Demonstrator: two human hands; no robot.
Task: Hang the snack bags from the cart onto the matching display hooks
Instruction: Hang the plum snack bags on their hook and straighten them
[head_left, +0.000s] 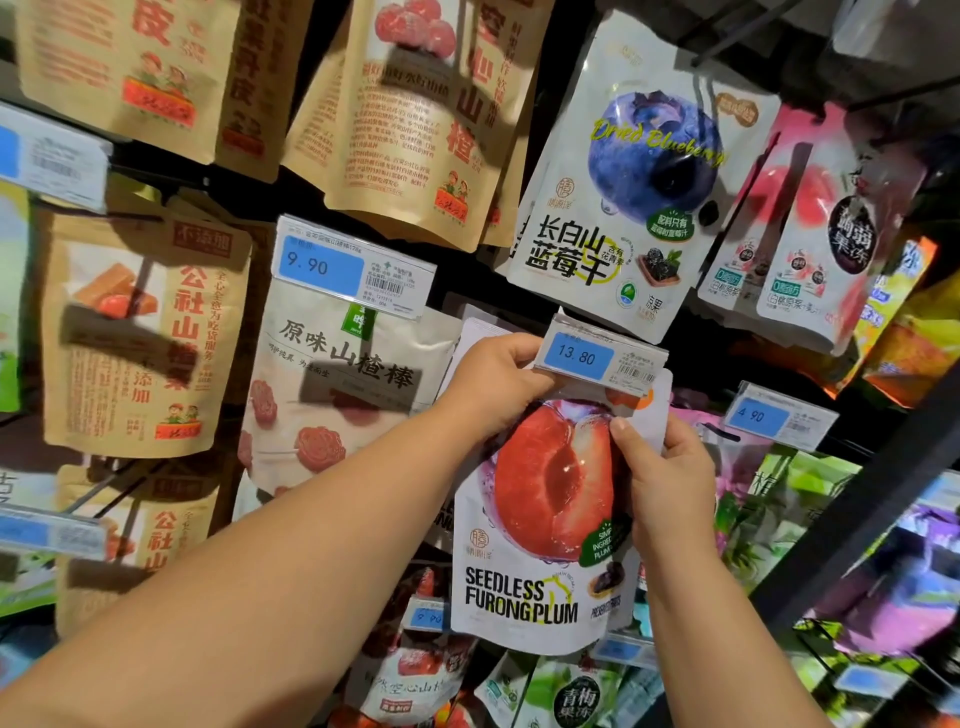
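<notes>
The plum bag (524, 597) is up at the rack, its top just behind the price tag (597, 358) marked 13.80. The left hand (498, 379) pinches the bag's top corner and the right hand (670, 483) grips its side. It looks almost hung, but the hook is hidden. The cart is out of sight, so I cannot tell how many bags are left.

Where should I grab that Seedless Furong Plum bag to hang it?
Probably by its upper edges, one from each side, as the left hand and right hand do: the plum bag is a flat pouch, and its top sits behind the price tag.
</notes>
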